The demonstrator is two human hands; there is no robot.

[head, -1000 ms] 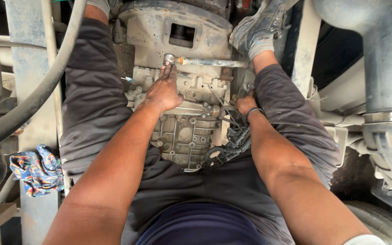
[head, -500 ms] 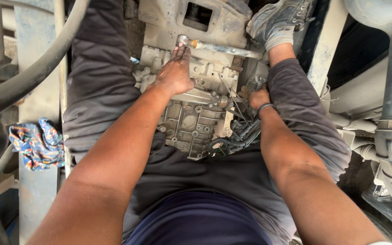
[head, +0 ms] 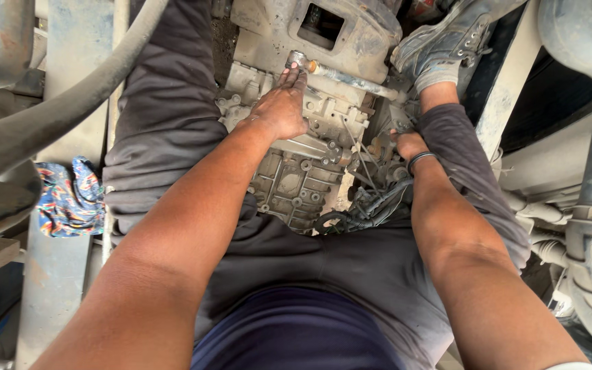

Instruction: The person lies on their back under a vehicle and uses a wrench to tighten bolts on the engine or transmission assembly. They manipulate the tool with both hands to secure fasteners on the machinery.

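A dirty grey gearbox housing (head: 310, 175) lies between my legs, seen from above. My left hand (head: 284, 106) rests on its upper part, fingertips pressed on the socket head of a long ratchet wrench (head: 347, 77) that lies across the housing toward the right. My right hand (head: 405, 145), with a dark band on the wrist, is tucked down at the housing's right side among black cables (head: 364, 209); its fingers are hidden. My right foot in a grey shoe (head: 447, 41) rests beside the wrench handle.
A thick black hose (head: 56, 116) curves across the upper left. A multicoloured rag (head: 70, 199) lies on a grey frame rail (head: 56, 274) at left. More pipes and a frame beam (head: 584, 137) stand at right.
The view has shifted downward, so the gearbox sits higher in frame. My left hand has slid up along the housing to the wrench head. My right hand stays at the housing's side.
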